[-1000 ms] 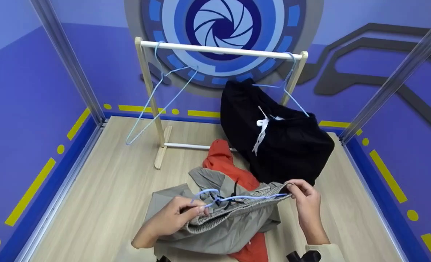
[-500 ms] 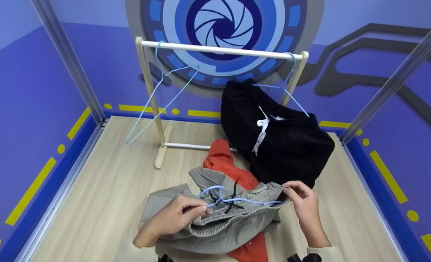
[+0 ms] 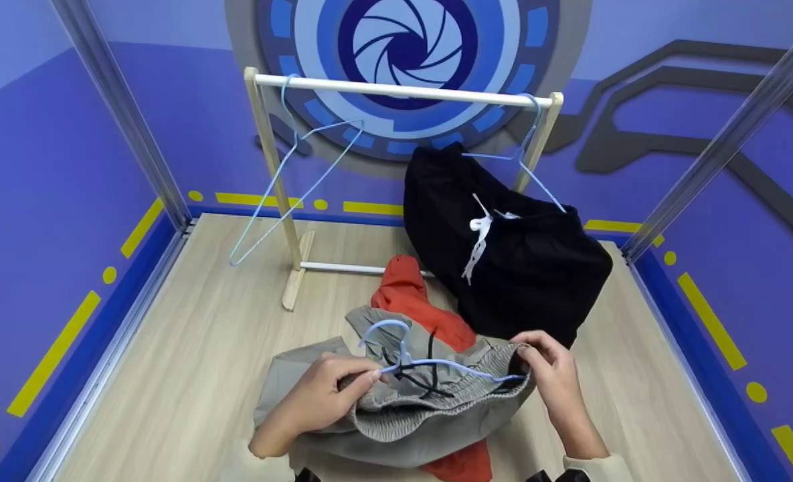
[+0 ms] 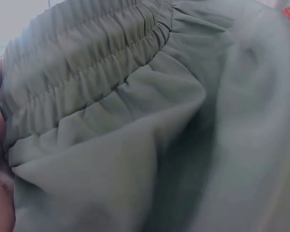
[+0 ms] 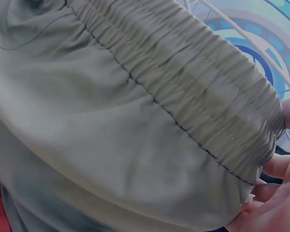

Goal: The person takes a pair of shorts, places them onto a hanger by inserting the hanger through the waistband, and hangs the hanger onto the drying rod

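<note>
Grey-green pants (image 3: 429,438) with a gathered elastic waistband (image 5: 183,92) and a black drawstring (image 3: 429,385) lie bunched at the front of the table. A light blue hanger (image 3: 453,363) lies along the waistband opening, its hook standing up and its right arm end inside the waistband. My left hand (image 3: 326,395) pinches the hanger's left arm beside the waistband; whether it also grips cloth I cannot tell. With thumb and fingers my right hand (image 3: 553,375) pinches the right end of the waistband. In the left wrist view, gathered cloth hides most of the left hand.
Behind stands a wooden rack (image 3: 403,89) with a bare blue hanger (image 3: 296,144) at its left. Black pants (image 3: 523,268) with a white drawstring hang from another hanger (image 3: 523,157) at its right. A red garment (image 3: 423,311) lies under the grey pants.
The held hanger's hook has risen and turned more upright. My right hand has moved slightly left with the waistband end, and the waistband opening shows wider.
</note>
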Demonstrator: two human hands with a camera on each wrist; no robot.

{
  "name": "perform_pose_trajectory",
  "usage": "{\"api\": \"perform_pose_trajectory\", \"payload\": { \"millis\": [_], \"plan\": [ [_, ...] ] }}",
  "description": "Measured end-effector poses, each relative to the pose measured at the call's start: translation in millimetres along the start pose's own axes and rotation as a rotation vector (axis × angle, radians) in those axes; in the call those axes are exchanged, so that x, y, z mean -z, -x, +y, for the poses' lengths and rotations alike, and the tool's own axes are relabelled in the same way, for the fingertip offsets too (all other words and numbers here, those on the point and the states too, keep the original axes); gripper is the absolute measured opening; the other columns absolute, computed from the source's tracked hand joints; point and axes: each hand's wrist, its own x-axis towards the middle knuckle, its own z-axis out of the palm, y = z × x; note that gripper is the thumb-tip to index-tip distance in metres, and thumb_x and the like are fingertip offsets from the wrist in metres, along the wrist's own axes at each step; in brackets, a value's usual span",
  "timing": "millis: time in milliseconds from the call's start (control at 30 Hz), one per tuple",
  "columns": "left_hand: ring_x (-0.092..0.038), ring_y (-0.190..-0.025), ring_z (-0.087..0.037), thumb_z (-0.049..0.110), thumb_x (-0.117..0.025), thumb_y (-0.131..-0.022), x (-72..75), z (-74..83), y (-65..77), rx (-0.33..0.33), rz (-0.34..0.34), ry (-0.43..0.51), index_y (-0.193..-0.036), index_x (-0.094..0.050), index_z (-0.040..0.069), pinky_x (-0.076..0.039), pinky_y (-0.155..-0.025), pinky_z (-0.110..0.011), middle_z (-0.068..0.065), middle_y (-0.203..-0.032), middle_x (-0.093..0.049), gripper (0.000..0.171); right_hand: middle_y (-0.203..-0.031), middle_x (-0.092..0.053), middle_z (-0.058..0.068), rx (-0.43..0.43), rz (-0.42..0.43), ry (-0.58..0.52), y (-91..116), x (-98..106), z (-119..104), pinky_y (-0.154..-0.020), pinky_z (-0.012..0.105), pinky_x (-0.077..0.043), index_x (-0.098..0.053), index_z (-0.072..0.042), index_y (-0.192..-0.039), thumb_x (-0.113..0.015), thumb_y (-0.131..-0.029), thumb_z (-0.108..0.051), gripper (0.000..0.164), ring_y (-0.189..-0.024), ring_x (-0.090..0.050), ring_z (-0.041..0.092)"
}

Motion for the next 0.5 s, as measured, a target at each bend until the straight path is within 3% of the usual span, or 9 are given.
{"api": "perform_pose_trajectory", "payload": {
  "millis": [200,500],
  "plan": [
    [-0.054,-0.068,0.002,0.015,-0.052,-0.093,-1.0,-0.1,-0.9,-0.033,0.102,-0.096,-0.09,-0.067,0.021,-0.043,-0.064,-0.013,0.01,-0.08,-0.065,0.016,-0.082,-0.06,0.003,0.066,-0.014,-0.019,7.9,-4.3,-11.4,-0.065,0.021,-0.043,-0.062,0.002,-0.09,-0.053,-0.085,0.005,0.011,-0.069,-0.052,0.006],
    [-0.06,-0.076,0.0,0.014,-0.056,-0.09,-3.2,2.7,-0.7,-0.105,0.122,-0.123,-0.09,-0.067,0.022,-0.046,-0.069,-0.014,0.01,-0.081,-0.065,0.014,-0.076,-0.06,0.003,0.115,0.018,0.072,21.5,-15.7,-43.3,-0.055,0.021,-0.041,-0.064,-0.001,-0.087,-0.058,-0.08,0.007,0.012,-0.058,-0.048,0.003]
  ]
}}
